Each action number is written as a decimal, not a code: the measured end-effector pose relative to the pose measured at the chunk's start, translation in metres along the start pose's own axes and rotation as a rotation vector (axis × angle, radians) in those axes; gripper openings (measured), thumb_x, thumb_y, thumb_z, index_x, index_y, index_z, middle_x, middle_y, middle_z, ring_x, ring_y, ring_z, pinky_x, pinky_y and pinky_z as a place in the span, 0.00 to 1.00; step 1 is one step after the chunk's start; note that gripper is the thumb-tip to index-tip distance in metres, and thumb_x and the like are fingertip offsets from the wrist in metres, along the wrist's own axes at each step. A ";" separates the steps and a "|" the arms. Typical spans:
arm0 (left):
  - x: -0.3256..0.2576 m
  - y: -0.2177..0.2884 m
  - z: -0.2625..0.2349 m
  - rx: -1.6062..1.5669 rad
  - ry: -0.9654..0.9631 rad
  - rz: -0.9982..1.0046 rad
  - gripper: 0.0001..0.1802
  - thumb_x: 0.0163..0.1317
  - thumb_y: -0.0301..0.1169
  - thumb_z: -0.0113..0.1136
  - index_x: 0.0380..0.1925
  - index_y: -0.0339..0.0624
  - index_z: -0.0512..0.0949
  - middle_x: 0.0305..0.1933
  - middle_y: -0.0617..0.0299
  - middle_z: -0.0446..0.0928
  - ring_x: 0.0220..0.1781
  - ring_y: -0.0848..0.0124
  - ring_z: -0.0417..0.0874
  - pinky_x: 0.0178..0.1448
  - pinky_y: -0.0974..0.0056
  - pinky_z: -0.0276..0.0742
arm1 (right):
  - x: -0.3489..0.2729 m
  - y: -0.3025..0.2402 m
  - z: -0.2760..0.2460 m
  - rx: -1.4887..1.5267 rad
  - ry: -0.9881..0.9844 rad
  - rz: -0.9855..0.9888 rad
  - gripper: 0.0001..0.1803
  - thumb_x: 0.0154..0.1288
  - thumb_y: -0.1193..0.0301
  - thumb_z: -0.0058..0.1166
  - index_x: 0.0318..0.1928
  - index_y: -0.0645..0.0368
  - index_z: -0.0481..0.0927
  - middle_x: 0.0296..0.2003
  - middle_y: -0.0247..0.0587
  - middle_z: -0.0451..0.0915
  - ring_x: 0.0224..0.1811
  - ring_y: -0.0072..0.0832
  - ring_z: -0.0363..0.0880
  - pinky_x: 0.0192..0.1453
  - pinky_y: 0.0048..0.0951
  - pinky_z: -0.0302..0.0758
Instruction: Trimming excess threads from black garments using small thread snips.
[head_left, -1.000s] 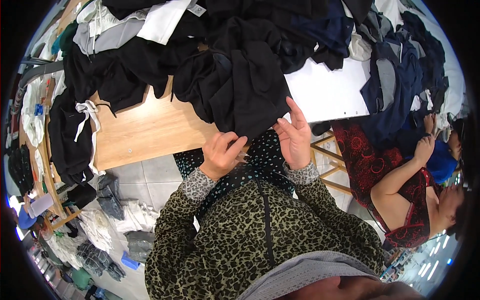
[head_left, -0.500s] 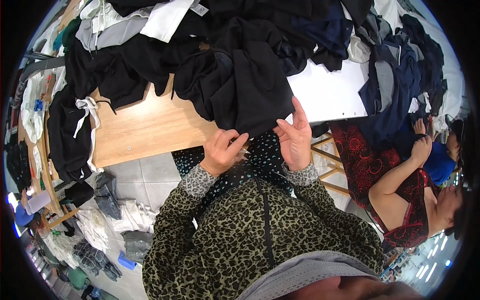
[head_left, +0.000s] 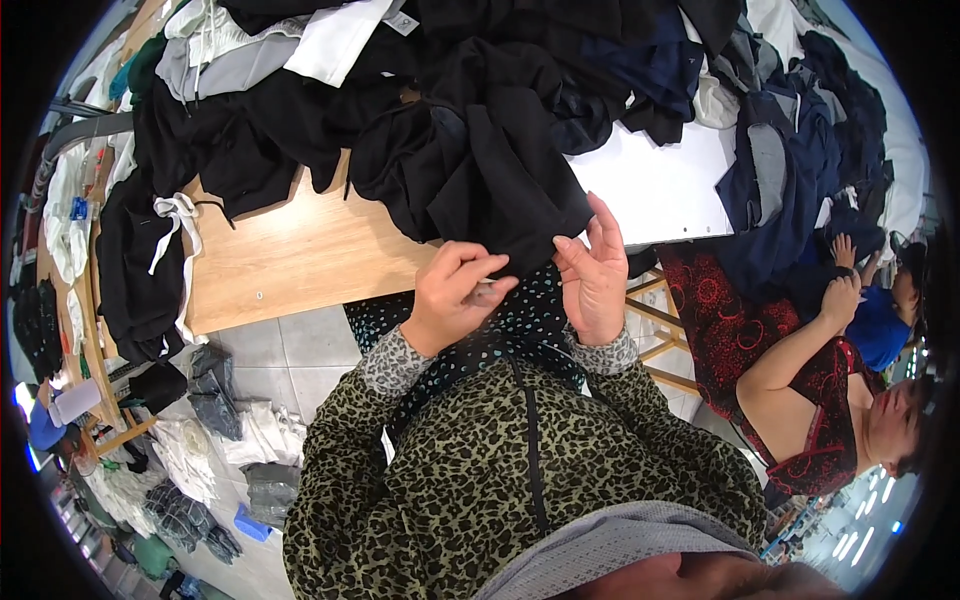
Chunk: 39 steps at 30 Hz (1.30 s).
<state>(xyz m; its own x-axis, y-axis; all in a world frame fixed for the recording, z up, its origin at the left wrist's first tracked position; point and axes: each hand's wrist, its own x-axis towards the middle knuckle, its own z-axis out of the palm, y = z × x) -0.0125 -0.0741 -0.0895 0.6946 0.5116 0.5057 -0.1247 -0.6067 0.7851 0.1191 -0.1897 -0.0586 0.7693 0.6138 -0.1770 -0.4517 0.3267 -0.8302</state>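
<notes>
A black garment (head_left: 500, 190) hangs over the front edge of the wooden table (head_left: 290, 260), part of a large heap of dark clothes (head_left: 560, 70). My left hand (head_left: 450, 300) is curled just under its lower edge, fingers pinched on a small grey tool (head_left: 484, 293). My right hand (head_left: 595, 275) stands upright beside it, fingers apart, with the thumb touching the garment's hem. Both sleeves are leopard print with grey patterned cuffs.
A white sheet (head_left: 660, 185) covers the table's right part. A person in a red patterned dress (head_left: 800, 380) sits at the right, one hand (head_left: 843, 250) on navy clothes (head_left: 790, 150). Folded garments lie on the tiled floor (head_left: 280, 350) at the lower left. A black garment with white drawstrings (head_left: 140, 260) drapes over the table's left end.
My left hand has curled its fingers further toward the garment's hem, and the small grey tool now shows in them. My right hand stays upright in nearly the same place.
</notes>
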 end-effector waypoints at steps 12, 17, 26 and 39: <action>0.046 0.016 0.024 -0.884 -0.095 -0.930 0.06 0.56 0.22 0.63 0.34 0.35 0.79 0.29 0.71 0.73 0.27 0.84 0.69 0.28 0.77 0.64 | -0.006 0.000 -0.013 -0.292 -0.033 0.004 0.27 0.57 0.87 0.54 0.59 0.66 0.69 0.29 0.26 0.72 0.29 0.10 0.67 0.35 0.11 0.65; 0.039 0.010 0.041 -0.401 -0.131 -0.400 0.06 0.59 0.26 0.60 0.31 0.34 0.78 0.30 0.69 0.74 0.27 0.81 0.72 0.31 0.75 0.68 | -0.004 -0.004 -0.020 -0.316 -0.024 -0.023 0.29 0.56 0.87 0.55 0.60 0.66 0.68 0.29 0.27 0.72 0.30 0.10 0.67 0.36 0.11 0.66; 0.048 0.004 0.037 -0.996 -0.150 -0.952 0.08 0.61 0.30 0.59 0.36 0.35 0.77 0.27 0.68 0.73 0.22 0.85 0.65 0.23 0.78 0.60 | -0.004 -0.008 -0.025 -0.236 0.023 -0.002 0.29 0.54 0.89 0.54 0.59 0.68 0.68 0.31 0.30 0.75 0.31 0.12 0.70 0.38 0.12 0.69; 0.042 0.010 0.043 -0.919 -0.194 -0.907 0.06 0.60 0.27 0.61 0.29 0.37 0.76 0.25 0.71 0.70 0.21 0.84 0.65 0.24 0.78 0.60 | -0.004 -0.009 -0.021 -0.259 0.035 -0.050 0.31 0.54 0.88 0.55 0.61 0.68 0.65 0.33 0.32 0.76 0.33 0.13 0.71 0.40 0.14 0.72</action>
<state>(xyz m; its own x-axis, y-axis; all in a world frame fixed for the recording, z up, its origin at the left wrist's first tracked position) 0.0458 -0.0846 -0.0761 0.8672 0.3739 -0.3290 0.0578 0.5805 0.8122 0.1301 -0.2104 -0.0614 0.8052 0.5746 -0.1467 -0.2855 0.1588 -0.9451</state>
